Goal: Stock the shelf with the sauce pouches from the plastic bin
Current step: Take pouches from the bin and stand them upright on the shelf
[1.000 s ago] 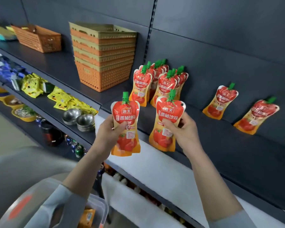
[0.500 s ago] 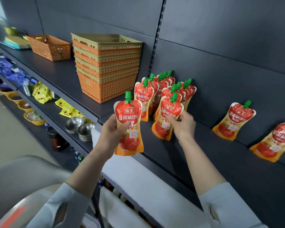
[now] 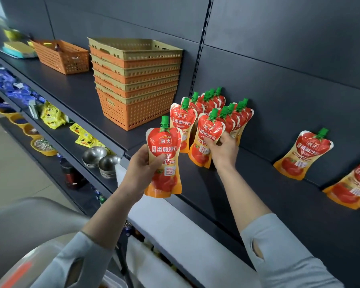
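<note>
Right hand (image 3: 223,151) has moved its pouch (image 3: 206,140) forward onto the shelf (image 3: 247,196), against the row (image 3: 235,115) just beyond its fingers, still gripping it; left hand (image 3: 140,170) grips a second pouch (image 3: 164,161) nearer the body; seat the base flat and upright before letting go.

The shelf (image 3: 71,90) is carrying a stack of baskets (image 3: 135,84). Just right of the stack, a cluster of sauce pouches (image 3: 183,119) is standing upright; well right of it, two lone pouches (image 3: 303,154) are leaning on the back panel (image 3: 299,80). Left of the stack, an orange basket (image 3: 60,57) is sitting.
</note>
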The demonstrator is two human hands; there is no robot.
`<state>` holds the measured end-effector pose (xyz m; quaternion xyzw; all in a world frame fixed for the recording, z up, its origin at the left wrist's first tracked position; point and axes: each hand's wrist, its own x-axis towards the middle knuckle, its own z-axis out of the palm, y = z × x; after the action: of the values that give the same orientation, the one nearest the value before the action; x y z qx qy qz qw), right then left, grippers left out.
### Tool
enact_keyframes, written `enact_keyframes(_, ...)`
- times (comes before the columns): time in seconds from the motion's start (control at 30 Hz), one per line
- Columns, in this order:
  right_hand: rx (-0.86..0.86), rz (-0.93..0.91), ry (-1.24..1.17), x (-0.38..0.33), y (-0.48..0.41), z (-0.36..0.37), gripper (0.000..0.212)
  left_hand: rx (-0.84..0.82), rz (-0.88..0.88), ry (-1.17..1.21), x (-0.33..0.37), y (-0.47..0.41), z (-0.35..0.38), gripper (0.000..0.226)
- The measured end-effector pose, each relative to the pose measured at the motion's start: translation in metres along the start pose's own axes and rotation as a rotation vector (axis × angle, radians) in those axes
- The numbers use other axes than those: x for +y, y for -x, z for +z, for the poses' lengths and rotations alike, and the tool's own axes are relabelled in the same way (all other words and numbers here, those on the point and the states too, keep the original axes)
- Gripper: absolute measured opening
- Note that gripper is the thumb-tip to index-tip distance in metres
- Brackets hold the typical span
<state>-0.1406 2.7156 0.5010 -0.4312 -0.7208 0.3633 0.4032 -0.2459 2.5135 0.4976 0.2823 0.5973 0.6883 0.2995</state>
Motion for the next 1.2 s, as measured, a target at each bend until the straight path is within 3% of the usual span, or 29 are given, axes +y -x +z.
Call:
enact_keyframes(0.17, 0.082, -0.110, 0.004, -0.007, 0.021, -0.027, 0.045, -0.078, 0.014, -0.025, 0.000, 0.000, 0.015, 0.031)
enact_keyframes(0.27, 0.182, -0.243, 0.010, -0.013, 0.042, -0.055, 0.040, -0.135, 0.017, -0.027, 0.001, -0.002, 0.036, 0.028)
enact_keyframes(0.33, 0.098, -0.238, -0.032, -0.020, 0.053, -0.074, 0.032, -0.182, 0.018, -0.054, 0.000, -0.003, 0.057, 0.030)
enact_keyframes(0.47, -0.258, -0.097, -0.202, -0.026, 0.052, -0.109, 0.020, -0.337, 0.066, -0.060, -0.005, -0.005, 0.104, 0.032)
enact_keyframes(0.53, -0.283, -0.068, -0.204, -0.020, 0.043, -0.128, 0.014, -0.404, 0.066, -0.057, -0.007, -0.006, 0.127, 0.030)
enact_keyframes(0.7, -0.131, -0.056, -0.078, 0.007, 0.007, -0.168, 0.009, -0.431, 0.191, -0.194, -0.005, -0.027, 0.170, 0.030)
enact_keyframes(0.83, 0.030, -0.037, 0.111, 0.035, -0.035, -0.183, 0.016, -0.334, 0.426, -0.449, 0.017, -0.054, 0.193, 0.039)
enact_keyframes(1.03, 0.126, -0.040, 0.288, 0.053, -0.080, -0.181, 0.023, -0.188, 0.802, -0.929, 0.046, -0.105, 0.228, 0.044)
enact_keyframes(1.2, 0.150, -0.118, 0.341, 0.054, -0.105, -0.165, 0.014, -0.233, 0.783, -1.070, 0.055, -0.141, 0.252, 0.044)
